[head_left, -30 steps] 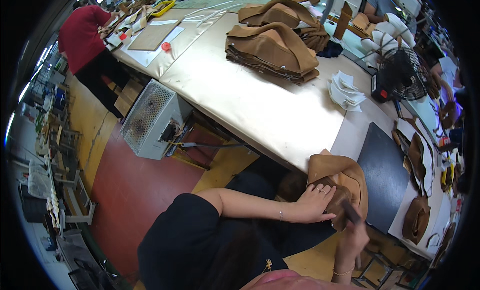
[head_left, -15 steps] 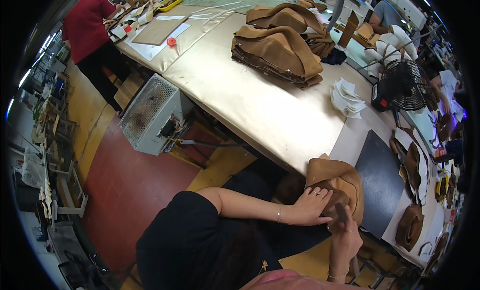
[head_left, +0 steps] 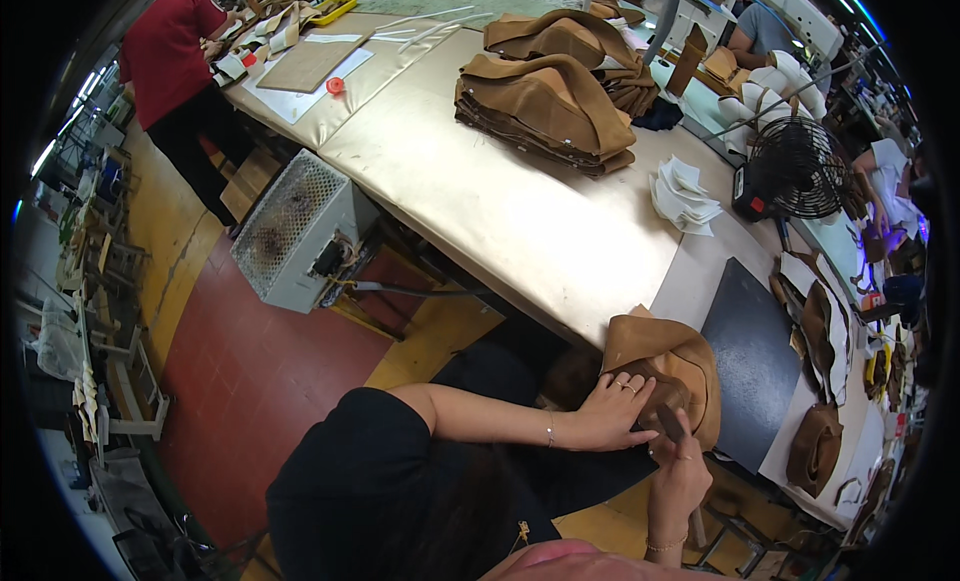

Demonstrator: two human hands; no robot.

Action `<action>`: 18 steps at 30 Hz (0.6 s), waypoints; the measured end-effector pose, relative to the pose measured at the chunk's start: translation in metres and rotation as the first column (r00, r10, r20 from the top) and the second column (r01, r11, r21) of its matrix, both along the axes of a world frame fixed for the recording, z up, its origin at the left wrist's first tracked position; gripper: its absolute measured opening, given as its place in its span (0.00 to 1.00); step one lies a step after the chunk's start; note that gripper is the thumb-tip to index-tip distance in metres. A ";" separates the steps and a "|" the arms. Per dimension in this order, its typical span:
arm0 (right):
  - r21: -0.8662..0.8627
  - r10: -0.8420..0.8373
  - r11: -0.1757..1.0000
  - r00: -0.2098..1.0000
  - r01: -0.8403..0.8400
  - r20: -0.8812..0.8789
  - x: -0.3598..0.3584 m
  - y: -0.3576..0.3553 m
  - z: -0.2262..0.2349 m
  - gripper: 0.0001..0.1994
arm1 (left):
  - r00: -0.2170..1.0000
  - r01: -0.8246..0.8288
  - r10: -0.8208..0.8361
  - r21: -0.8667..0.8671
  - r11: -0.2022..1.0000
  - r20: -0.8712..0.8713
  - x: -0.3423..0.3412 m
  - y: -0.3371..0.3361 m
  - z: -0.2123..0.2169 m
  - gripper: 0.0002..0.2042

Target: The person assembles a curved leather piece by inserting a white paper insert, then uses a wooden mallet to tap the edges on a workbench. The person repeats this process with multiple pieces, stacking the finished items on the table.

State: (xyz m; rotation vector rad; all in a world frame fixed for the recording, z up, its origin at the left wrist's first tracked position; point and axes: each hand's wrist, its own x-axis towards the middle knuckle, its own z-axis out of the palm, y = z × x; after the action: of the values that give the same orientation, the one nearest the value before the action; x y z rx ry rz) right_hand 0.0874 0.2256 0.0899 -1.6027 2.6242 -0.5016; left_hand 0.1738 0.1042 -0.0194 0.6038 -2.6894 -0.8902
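Observation:
A brown leather piece [head_left: 690, 356], folded and curved like part of a bag or shoe upper, lies at the near edge of the table. My left hand [head_left: 615, 413] rests on it with fingers stretched flat, a ring showing on one. Closed around a hammer [head_left: 670, 423], my right hand [head_left: 681, 486] is just to the right of the left fingertips. The hammer's dark head is over the leather; whether it touches cannot be made out. Part of its handle shows below my fist.
Stacked brown leather pieces [head_left: 545, 111] lie farther back on the table, near white pieces [head_left: 685, 196] and a black fan [head_left: 800, 169]. A dark flat board [head_left: 745, 366] is right of my hands. A metal mesh-fronted box [head_left: 300, 231] stands left of the table. A person in red [head_left: 170, 56] works at far left.
The hammer head has shifted slightly left over the leather, toward my left hand. My left hand stays in place on the leather. The whole view has shifted a little.

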 end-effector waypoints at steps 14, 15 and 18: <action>-0.288 0.055 0.957 0.998 -0.047 0.019 0.012 0.008 -0.013 0.25 | 1.000 -0.014 0.014 -0.023 1.000 -0.004 0.006 0.002 -0.002 0.42; -0.148 0.031 0.989 1.000 -0.031 0.003 0.009 0.009 -0.020 0.25 | 1.000 0.005 -0.005 -0.024 1.000 -0.002 0.005 0.000 -0.002 0.42; -0.135 0.041 0.990 0.999 -0.040 -0.001 -0.001 0.014 -0.024 0.28 | 0.999 0.041 -0.041 -0.006 0.999 0.017 -0.002 -0.002 -0.003 0.43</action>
State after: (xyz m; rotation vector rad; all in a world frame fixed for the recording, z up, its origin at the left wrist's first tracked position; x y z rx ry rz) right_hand 0.0864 0.2400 0.0664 -1.6875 2.6022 -0.6922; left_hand 0.1718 0.1018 -0.0219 0.5585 -2.7280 -0.8901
